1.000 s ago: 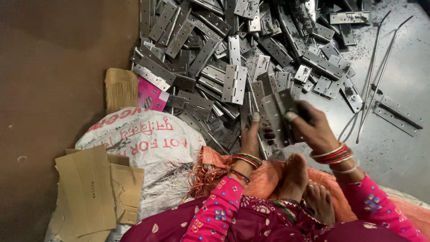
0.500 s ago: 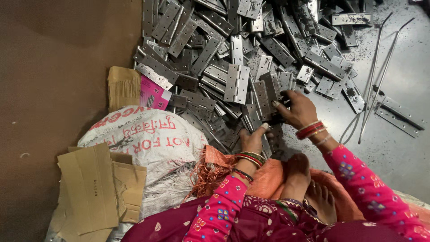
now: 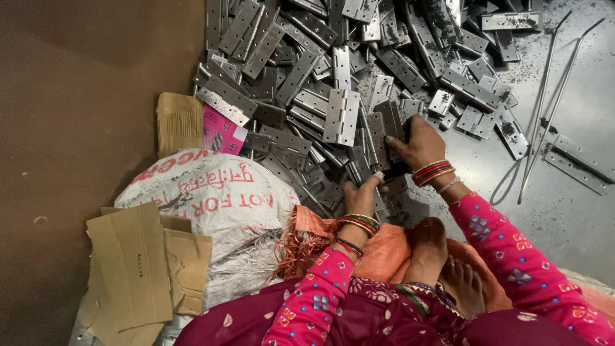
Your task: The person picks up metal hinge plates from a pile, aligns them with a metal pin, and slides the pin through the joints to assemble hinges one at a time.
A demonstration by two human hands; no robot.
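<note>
Grey steel hinges (image 3: 339, 115), a white sack (image 3: 218, 205) with red lettering, brown cardboard (image 3: 138, 269), pink dotted sleeves (image 3: 519, 256).

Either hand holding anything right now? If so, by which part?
Right hand grips a metal hinge by its lower end. Left hand rests on the pile; hold unclear.

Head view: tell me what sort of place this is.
Probably a small hardware workshop, worked from the floor: a heap of steel hinges covers the ground, long metal rods lie beside it, and both hands, left and right, sort the hinges.
</note>
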